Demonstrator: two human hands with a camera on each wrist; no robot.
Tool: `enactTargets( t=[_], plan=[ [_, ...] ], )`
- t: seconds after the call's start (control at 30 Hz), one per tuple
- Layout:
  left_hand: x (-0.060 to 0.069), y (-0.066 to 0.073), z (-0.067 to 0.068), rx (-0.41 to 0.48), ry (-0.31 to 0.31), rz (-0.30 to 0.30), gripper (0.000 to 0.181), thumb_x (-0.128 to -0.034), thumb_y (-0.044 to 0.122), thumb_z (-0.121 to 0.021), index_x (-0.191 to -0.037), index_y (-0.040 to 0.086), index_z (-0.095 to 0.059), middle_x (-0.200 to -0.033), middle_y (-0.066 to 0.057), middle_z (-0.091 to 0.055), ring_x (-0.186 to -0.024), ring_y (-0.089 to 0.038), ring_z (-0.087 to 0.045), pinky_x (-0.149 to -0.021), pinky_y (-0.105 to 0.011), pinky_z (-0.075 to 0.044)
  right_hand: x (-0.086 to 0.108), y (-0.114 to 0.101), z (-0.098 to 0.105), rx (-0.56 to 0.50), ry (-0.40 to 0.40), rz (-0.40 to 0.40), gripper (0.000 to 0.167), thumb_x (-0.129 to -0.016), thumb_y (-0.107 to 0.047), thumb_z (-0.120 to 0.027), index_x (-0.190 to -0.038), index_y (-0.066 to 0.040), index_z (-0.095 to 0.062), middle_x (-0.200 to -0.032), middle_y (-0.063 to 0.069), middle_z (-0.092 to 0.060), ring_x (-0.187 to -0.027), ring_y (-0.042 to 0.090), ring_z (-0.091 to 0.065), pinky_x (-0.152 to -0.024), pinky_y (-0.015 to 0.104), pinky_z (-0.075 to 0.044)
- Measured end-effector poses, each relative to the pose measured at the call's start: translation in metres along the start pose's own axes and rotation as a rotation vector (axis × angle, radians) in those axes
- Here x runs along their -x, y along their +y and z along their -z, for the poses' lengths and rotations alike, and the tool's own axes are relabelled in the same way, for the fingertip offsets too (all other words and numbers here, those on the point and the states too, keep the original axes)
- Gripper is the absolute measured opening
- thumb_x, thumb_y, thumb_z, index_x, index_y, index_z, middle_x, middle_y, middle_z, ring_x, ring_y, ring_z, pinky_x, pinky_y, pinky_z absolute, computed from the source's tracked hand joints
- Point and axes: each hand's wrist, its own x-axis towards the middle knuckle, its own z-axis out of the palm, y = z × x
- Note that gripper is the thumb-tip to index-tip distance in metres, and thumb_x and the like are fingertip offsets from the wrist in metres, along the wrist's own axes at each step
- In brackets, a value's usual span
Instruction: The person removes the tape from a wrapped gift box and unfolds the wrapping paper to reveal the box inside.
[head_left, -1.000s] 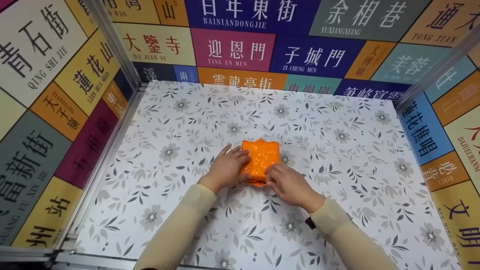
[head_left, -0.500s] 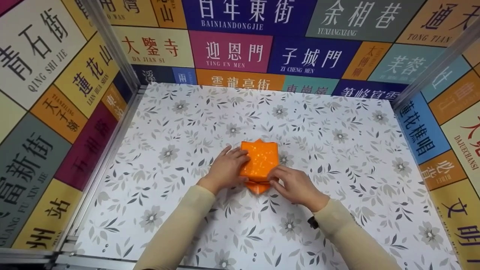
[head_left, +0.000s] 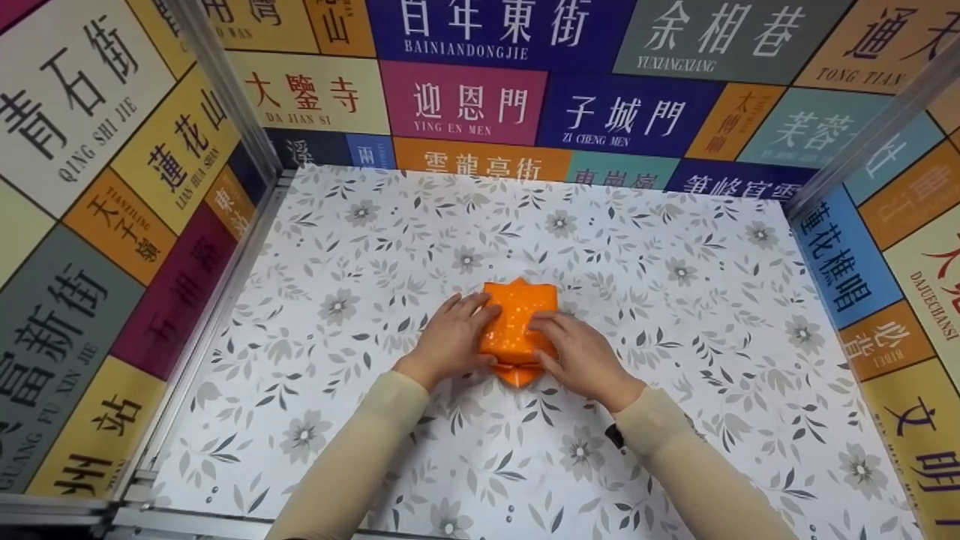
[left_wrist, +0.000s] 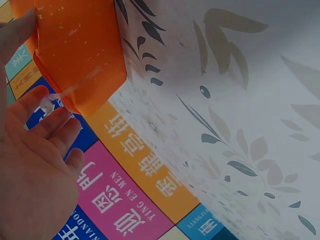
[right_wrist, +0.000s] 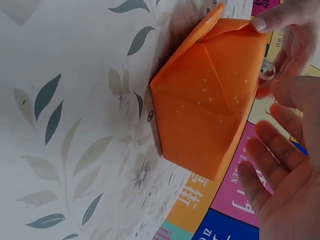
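A box wrapped in shiny, gold-flecked orange paper [head_left: 517, 319] sits mid-table, with a pointed paper flap [head_left: 517, 376] sticking out at the near end. My left hand [head_left: 450, 337] holds its left side, the thumb at the near corner and the fingers along the edge. At those fingers shows a clear curled strip, like tape [left_wrist: 48, 104], partly lying against the wrapping. My right hand [head_left: 589, 356] lies over the right side with its fingers loosely extended. Creased folds of the end show in the right wrist view, where the right-hand fingers [right_wrist: 265, 150] are spread beside the box.
A white cloth or sheet with grey flowers and leaves covers the table [head_left: 360, 255]. Colourful panels with Chinese lettering [head_left: 465, 101] stand at the back and both sides. Metal frame rails [head_left: 240, 97] run along the corners and edges.
My right hand has left the near right corner and moved up onto the box's right side. The near flap, nearly hidden a second ago, now points out. The left hand stays put.
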Motion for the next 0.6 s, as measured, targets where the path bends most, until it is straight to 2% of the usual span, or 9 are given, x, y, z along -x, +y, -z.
enactTargets(
  t=[0.13, 0.23, 0.37, 0.6],
  plan=[
    [0.001, -0.001, -0.002, 0.017, -0.007, 0.032, 0.091, -0.0799, 0.052, -0.079, -0.153, 0.014, -0.039, -0.158, -0.009, -0.034, -0.144, -0.025, -0.030, -0.120, -0.042, -0.013, -0.007, -0.002, -0.009, 0.068, -0.055, -0.014, 0.057, -0.092, -0.038, -0.071, -0.140, -0.010, -0.056, -0.149, 0.010, -0.046, -0.134, 0.030, -0.044, -0.110, 0.049, -0.035],
    [0.002, -0.002, -0.003, 0.034, -0.018, 0.047, 0.096, -0.0798, 0.053, -0.079, -0.154, 0.012, -0.035, -0.158, -0.010, -0.033, -0.144, -0.025, -0.030, -0.120, -0.042, -0.013, -0.009, -0.002, -0.014, 0.114, -0.098, -0.019, 0.064, -0.092, -0.044, -0.069, -0.144, -0.009, -0.052, -0.152, 0.012, -0.042, -0.138, 0.031, -0.041, -0.113, 0.051, -0.031],
    [0.001, -0.004, -0.003, 0.039, -0.031, 0.052, 0.097, -0.0800, 0.054, -0.078, -0.155, 0.012, -0.033, -0.157, -0.008, -0.035, -0.144, -0.023, -0.031, -0.120, -0.042, -0.014, -0.009, -0.001, -0.017, 0.135, -0.105, -0.030, 0.063, -0.092, -0.044, -0.069, -0.143, -0.010, -0.054, -0.151, 0.011, -0.044, -0.137, 0.030, -0.041, -0.110, 0.051, -0.035],
    [0.003, -0.007, -0.002, 0.062, -0.050, 0.066, 0.098, -0.0798, 0.053, -0.079, -0.156, 0.013, -0.031, -0.157, -0.007, -0.036, -0.145, -0.024, -0.030, -0.120, -0.040, -0.012, -0.010, -0.001, -0.016, 0.112, -0.095, -0.019, 0.056, -0.093, -0.041, -0.068, -0.140, -0.012, -0.057, -0.149, 0.010, -0.047, -0.136, 0.030, -0.043, -0.108, 0.052, -0.039]
  ],
)
